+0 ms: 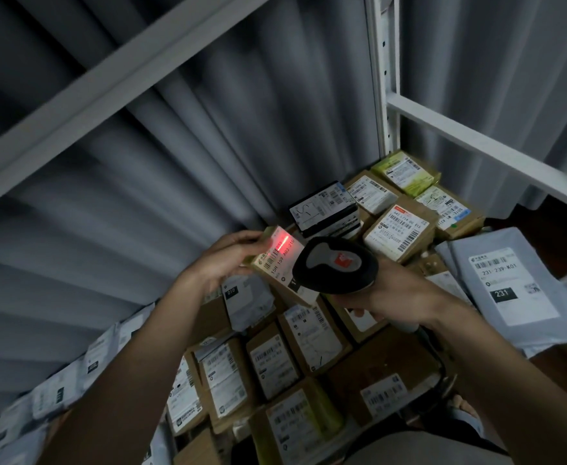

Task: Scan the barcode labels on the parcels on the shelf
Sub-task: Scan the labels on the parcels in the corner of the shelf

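**Scanner beam on a lifted box**

The left hand (232, 260) reaches in from the lower left, forearm stretched across the frame, and holds a small cardboard box (284, 265) tilted up above the other parcels, its fingers curled round the box's far left edge. The right hand (396, 297) comes in from the lower right and is wrapped round the handle of a black handheld scanner (336, 265), whose head points at the box from just beside it. A red scan line (282, 244) lies across the far end of the box's white label (277, 260).

The scanner head covers the near right corner of the box, and the right hand hides most of the scanner's handle. Small print on most labels is too blurred to read.

The held label shows a barcode and what looks like "15H 159 A03 210". Below the hands lies a spread of brown boxes (275, 364) with white barcode labels. A brown box (399, 231) to the far right reads roughly "642 L714 00 015". A grey mailer bag (510, 283) at the right carries "231-239-K01" and a black patch reading "231". White shelf posts and rails (476, 142) frame the parcels, with a grey curtain (208, 112) behind.
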